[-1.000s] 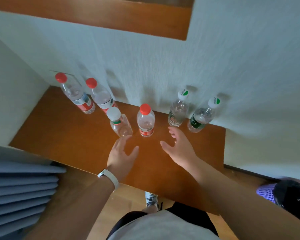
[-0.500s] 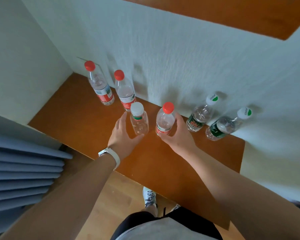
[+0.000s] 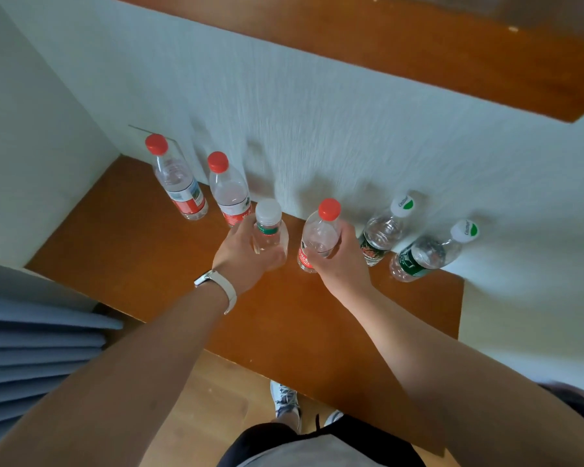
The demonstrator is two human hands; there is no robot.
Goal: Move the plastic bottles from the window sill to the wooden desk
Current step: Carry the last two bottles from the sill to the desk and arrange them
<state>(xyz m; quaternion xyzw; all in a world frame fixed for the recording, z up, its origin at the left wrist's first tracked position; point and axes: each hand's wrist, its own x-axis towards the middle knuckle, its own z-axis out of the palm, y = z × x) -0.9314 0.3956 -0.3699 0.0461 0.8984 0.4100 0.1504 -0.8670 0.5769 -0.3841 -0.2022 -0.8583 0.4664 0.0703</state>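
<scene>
Several clear plastic bottles stand on a brown wooden surface (image 3: 142, 251) against the white wall. My left hand (image 3: 246, 254) grips a small white-capped bottle (image 3: 269, 227) around its body. Round a red-capped bottle (image 3: 321, 230) just to the right, my right hand (image 3: 341, 261) is curled. Both bottles stand upright. Two taller red-capped bottles (image 3: 179, 183) (image 3: 230, 193) stand to the left. Two white-capped bottles with green labels (image 3: 385, 230) (image 3: 429, 251) stand to the right.
A second wooden ledge (image 3: 418, 52) runs along the top above the wall. Folded blue-grey fabric (image 3: 31, 352) hangs at the lower left. Wooden floor (image 3: 213, 399) and my shoes (image 3: 284, 399) show below the surface's front edge.
Both hands reached forward from open above the surface and closed around the two middle bottles. The camera view has shifted closer and leftward.
</scene>
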